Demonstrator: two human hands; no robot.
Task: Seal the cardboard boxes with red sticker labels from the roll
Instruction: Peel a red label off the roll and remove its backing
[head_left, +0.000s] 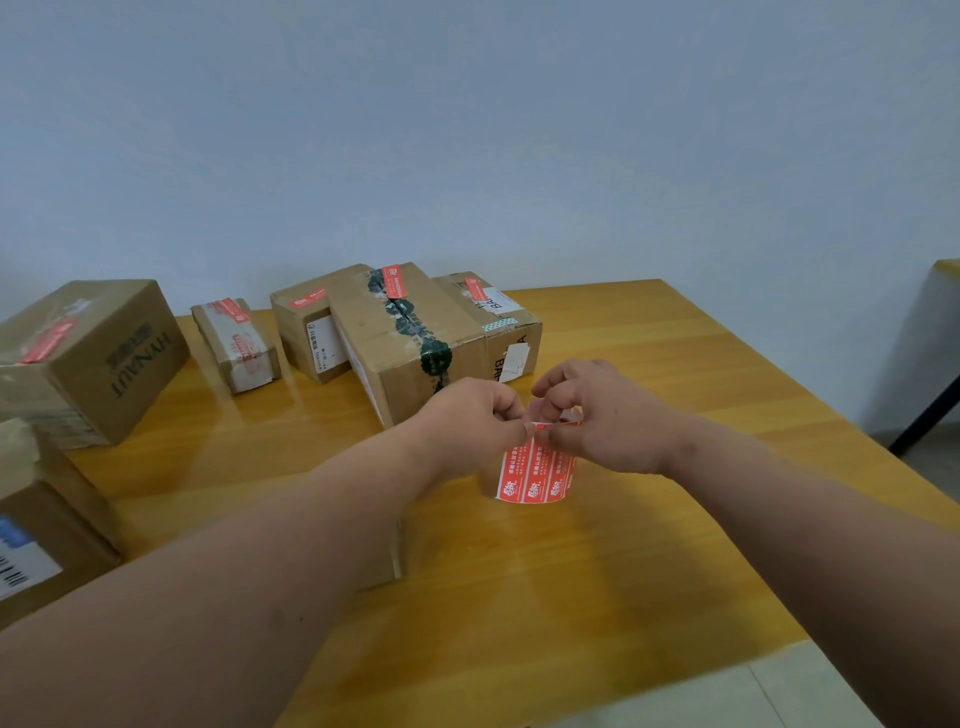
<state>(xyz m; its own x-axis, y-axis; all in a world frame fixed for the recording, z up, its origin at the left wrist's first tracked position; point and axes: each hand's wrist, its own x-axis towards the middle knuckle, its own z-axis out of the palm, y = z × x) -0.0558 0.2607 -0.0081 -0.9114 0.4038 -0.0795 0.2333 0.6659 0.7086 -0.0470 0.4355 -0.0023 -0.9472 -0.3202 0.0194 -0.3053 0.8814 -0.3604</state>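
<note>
A roll of red sticker labels stands on the wooden table, at the middle. My left hand pinches the top edge of the roll from the left. My right hand pinches a red label at the roll's top from the right. Just behind the roll lies a long cardboard box with dark green tape and a red label on top. Other boxes with red labels sit at the back: a small box, a box and a box at the right.
A big HYNAUT box sits at the far left, and another box with a barcode label lies at the near left. A box edge shows under my left forearm. The table's right edge drops off near a dark table leg.
</note>
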